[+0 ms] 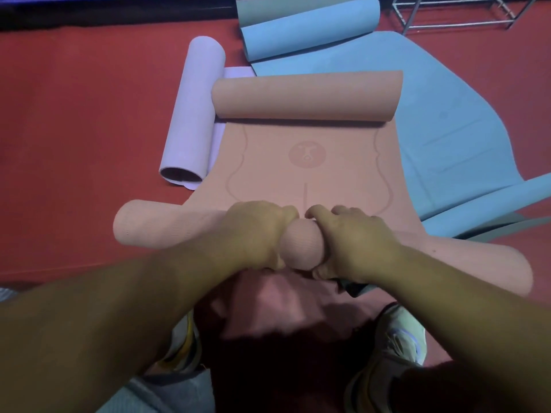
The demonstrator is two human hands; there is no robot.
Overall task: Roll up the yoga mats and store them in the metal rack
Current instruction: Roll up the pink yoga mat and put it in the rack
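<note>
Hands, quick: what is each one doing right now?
Left hand: curled round the rolled end of the pink mat.
Right hand: curled round the same roll, beside the left.

This looks like a gym or yoga studio floor. A wide red padded floor covering (74, 114) fills the room, and several foam yoga mats lie on it: a pale lilac rolled mat (193, 108), a light blue half-rolled mat (447, 129) and a peach-pink mat with printed alignment lines (307, 162). An empty chrome wire rack (459, 13) stands at the far edge.
</note>
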